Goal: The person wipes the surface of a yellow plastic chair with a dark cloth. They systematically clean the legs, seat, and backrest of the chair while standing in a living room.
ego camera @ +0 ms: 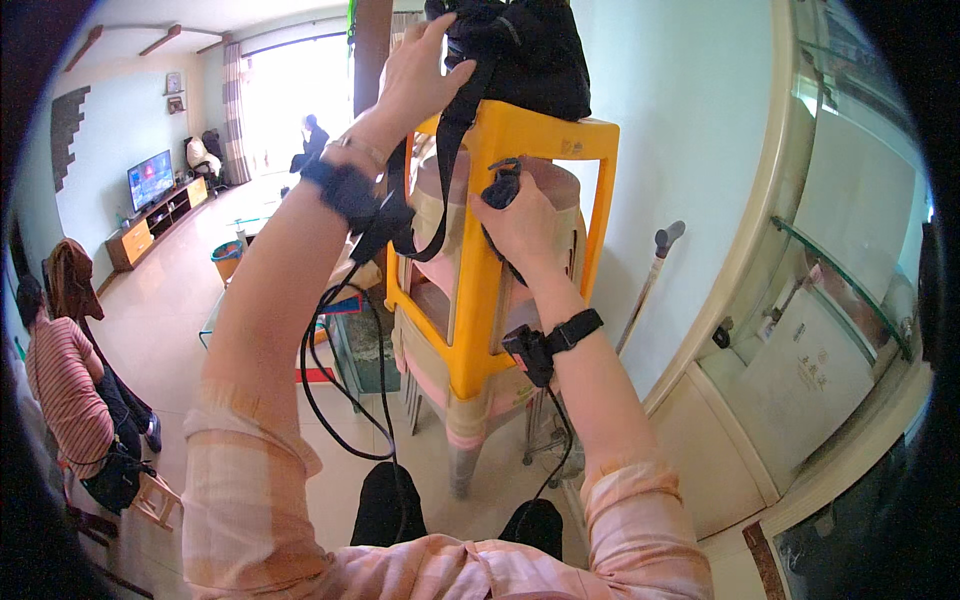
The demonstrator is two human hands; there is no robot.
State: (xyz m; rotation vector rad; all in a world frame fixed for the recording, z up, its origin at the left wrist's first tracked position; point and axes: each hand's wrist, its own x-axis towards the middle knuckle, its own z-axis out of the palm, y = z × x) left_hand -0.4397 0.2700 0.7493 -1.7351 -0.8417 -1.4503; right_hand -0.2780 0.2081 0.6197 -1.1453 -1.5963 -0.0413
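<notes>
My left hand (424, 71) is raised beside a black bag (536, 60), its thumb and fingers apart; the fingertips overlap the bag's left side, and whether they touch it I cannot tell. The bag rests on a yellow plastic stool (491, 217) at the top of a stack of stools. From the bag a black strap (452, 161) hangs in a loop down the stool's left side. Lower down, my right hand (523, 225) grips a bunched black strap-like item (502, 187) in front of the stool leg. Black wristbands with cabled devices circle both my wrists.
A walking stick (651, 281) leans on the wall to the right, near a glass-shelved cabinet (840, 292). On the left, a person in a striped top (71, 390) sits on a stool. Farther back are an orange bin (226, 261), a television (151, 180) and another person (313, 141).
</notes>
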